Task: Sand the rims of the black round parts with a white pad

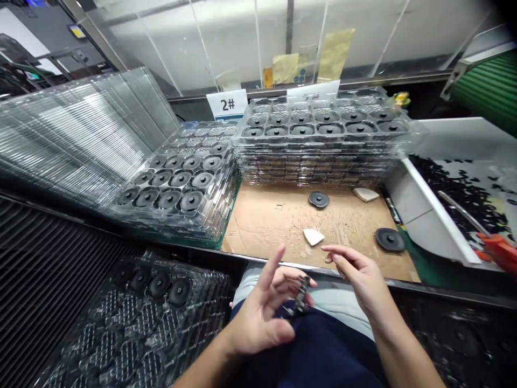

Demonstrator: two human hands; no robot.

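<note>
My left hand [262, 312] is over my lap and pinches a small dark, shiny part [299, 296] between thumb and fingers, with the index finger raised. Just to its right, my right hand [359, 277] hovers at the table's front edge with fingers loosely stretched and nothing in them. Two black round discs [319, 199] [390, 239] lie loose on the brown cardboard mat [266, 221], beside two pale wedge-shaped pieces [313, 236] [365, 194].
Clear plastic trays with black discs are stacked at the back [323, 134] and left [177, 188]; another tray [161, 302] sits low at my left. A white bin [436, 215] of small black parts stands at right, with orange-handled pliers [496, 250]. A "2#" label [228, 104] stands behind.
</note>
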